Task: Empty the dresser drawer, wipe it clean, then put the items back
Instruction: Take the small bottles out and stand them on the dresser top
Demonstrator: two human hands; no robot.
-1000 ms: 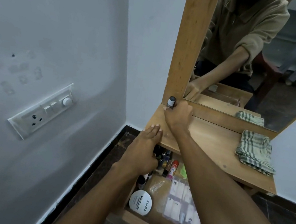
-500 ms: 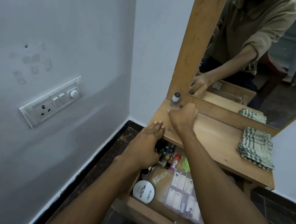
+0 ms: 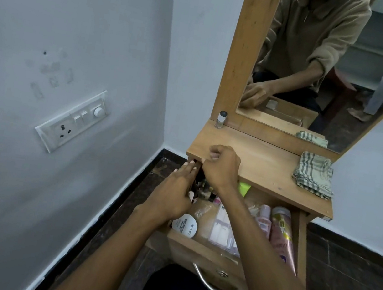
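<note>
Pale grey walls [image 3: 80, 14] meet in a corner left of the wooden dresser [image 3: 270, 164]. A white switch plate [image 3: 72, 121] is fixed to the left wall. Dark tiled floor [image 3: 352, 278], white skirting. A mirror [image 3: 335, 67] stands along the dresser's back edge

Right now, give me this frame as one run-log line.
stage: emptying drawer | left hand: among small bottles | right hand: curled, contents unclear | dresser top: one bottle, cloth

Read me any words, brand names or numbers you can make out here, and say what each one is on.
"ZUDIO": round white tin at the drawer's front left.
"NAIL POLISH": same tin; the smaller line under it is too blurred to read.
Pink tube at the drawer's right: gold lettering, unreadable.
Small bottle on the dresser top: no readable label.
</note>
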